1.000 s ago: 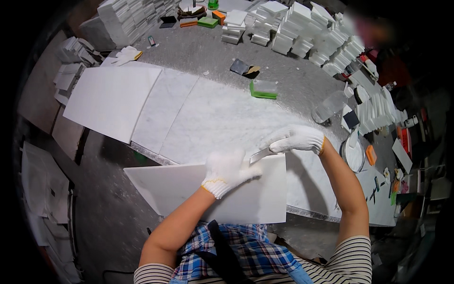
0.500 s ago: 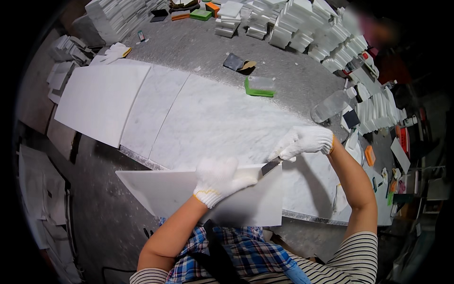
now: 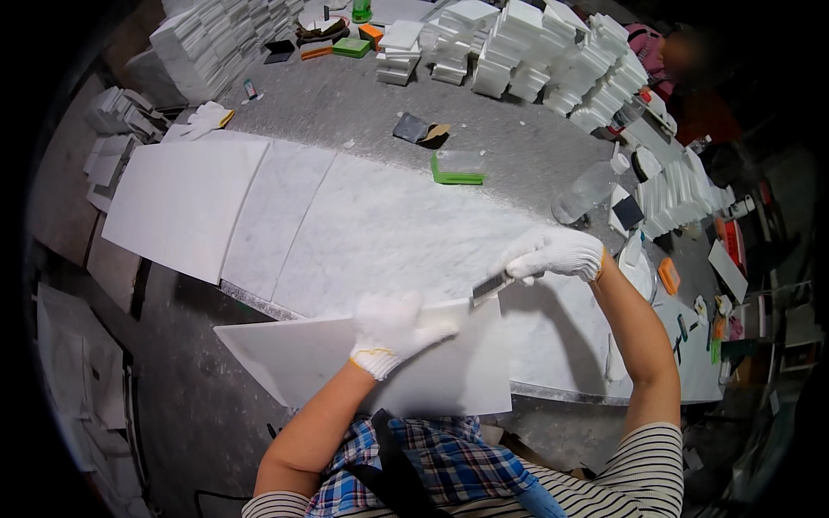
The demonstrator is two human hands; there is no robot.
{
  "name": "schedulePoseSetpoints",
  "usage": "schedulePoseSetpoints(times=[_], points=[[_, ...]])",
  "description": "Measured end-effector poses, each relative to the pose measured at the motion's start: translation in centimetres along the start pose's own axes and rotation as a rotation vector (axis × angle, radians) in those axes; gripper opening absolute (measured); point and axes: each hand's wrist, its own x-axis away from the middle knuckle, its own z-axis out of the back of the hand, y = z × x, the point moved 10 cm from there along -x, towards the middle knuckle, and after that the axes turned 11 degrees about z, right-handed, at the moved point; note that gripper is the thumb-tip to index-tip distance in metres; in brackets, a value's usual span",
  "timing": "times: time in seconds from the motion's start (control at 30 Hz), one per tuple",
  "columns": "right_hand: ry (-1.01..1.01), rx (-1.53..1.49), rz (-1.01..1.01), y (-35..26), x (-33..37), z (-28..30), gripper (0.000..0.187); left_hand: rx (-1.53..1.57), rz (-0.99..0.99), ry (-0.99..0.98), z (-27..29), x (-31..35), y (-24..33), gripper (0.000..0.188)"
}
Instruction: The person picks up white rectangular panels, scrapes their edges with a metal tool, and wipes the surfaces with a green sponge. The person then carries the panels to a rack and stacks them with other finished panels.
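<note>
My left hand (image 3: 389,332), in a white knit glove, grips the top edge of a white stone slab (image 3: 432,380) that stands tilted against the table's near edge. Its thumb lies along the near face; the fingers are over the far side. In my right hand (image 3: 557,256), also gloved, is a flat dark grey block (image 3: 490,287). The block's lower end meets the slab's upper edge near the right corner. Right fingertips are wrapped about its other end, hiding part of it.
A white panel (image 3: 186,203) lies at the left on a marble surface (image 3: 371,224). Beyond are a spare glove (image 3: 207,119), a green-edged clear box (image 3: 459,167) and a plastic bottle (image 3: 587,192). Stacked white tiles (image 3: 509,60) line the back; a person in pink (image 3: 648,52) is behind them.
My right hand has raised the grey block slightly and tilted it at the slab's edge. The left hand keeps its hold. The whole view has shifted a little.
</note>
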Motion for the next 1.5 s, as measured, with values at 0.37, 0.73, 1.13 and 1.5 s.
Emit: schedulePoseSetpoints(times=[0.37,0.73,1.13,1.5], points=[[0.882,0.007,0.131,2.9,6.2,-3.3,0.024,-0.086,0.027,-0.039,-0.8,0.2,0.3,0.061],[0.972,0.473,0.353,-2.7,9.7,-4.4,0.025,-0.105,0.019,-0.004,-1.0,0.3,0.6,0.059],[0.832,0.647,0.007,2.6,11.2,-4.9,0.024,-0.126,-0.001,0.042,-1.1,0.5,0.7,0.060],[0.866,-0.824,0.515,5.9,2.9,-7.2,0.018,-0.084,0.013,0.038,-1.1,0.2,0.7,0.061]])
